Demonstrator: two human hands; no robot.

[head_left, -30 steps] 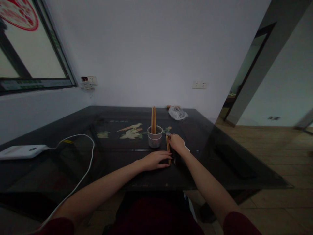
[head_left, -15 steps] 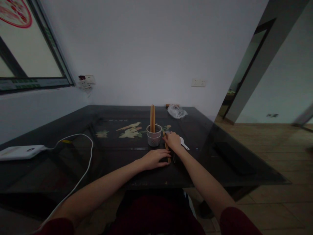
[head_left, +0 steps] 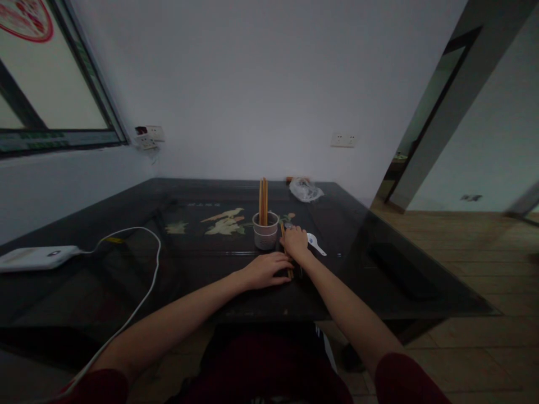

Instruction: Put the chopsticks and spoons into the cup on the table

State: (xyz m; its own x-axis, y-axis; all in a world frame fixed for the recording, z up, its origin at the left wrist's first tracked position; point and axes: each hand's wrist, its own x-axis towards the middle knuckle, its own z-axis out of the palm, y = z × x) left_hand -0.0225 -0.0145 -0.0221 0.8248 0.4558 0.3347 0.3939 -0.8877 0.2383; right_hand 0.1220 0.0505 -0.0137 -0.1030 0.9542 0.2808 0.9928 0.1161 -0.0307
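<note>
A pair of wooden chopsticks (head_left: 290, 273) lies on the dark table, pointing away from me. My left hand (head_left: 269, 270) has its fingers and thumb closed about their near end. Farther up, my right hand (head_left: 295, 242) is curled over the same chopsticks and hides their middle. Just left of it stands a grey cup (head_left: 265, 238) with several upright chopsticks (head_left: 263, 203) in it. A white spoon (head_left: 316, 244) rests to the right of my right hand. Part of a thin, shiny utensil shows below my right wrist, its kind unclear.
A crumpled clear plastic bag (head_left: 305, 191) sits at the table's back edge by the wall. To the left, a white power bank (head_left: 40, 258) has a white cable (head_left: 156, 269) that runs over my left forearm. A dark flat object (head_left: 402, 271) lies at the right.
My right hand has shifted slightly left, curling more over the chopsticks, and more of the white spoon's bowl shows. My left hand stays nearly in place.
</note>
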